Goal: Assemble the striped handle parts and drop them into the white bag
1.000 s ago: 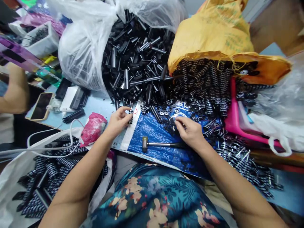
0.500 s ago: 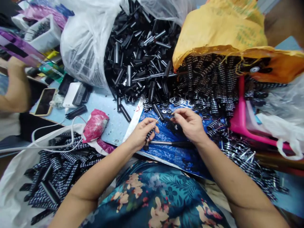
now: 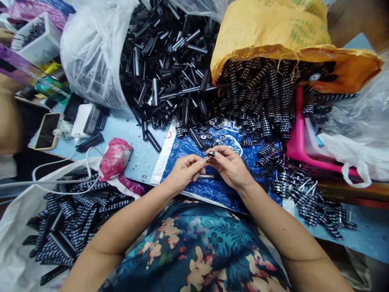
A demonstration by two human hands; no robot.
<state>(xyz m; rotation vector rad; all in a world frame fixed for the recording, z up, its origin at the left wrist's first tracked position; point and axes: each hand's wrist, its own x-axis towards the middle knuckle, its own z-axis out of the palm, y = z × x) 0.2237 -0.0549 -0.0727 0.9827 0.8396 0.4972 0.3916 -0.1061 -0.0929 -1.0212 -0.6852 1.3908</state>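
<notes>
Centrally, your left hand pinches a thin pin, long axis slanting up and right toward the small black piece pinched in your right hand's fingertips; both hands sit equally near, though whether pin and piece are joined you can't tell. Containers, left to right: white sack of banded rollers, clear bag of smooth black tubes, yellow sack with more banded rollers at its mouth.
</notes>
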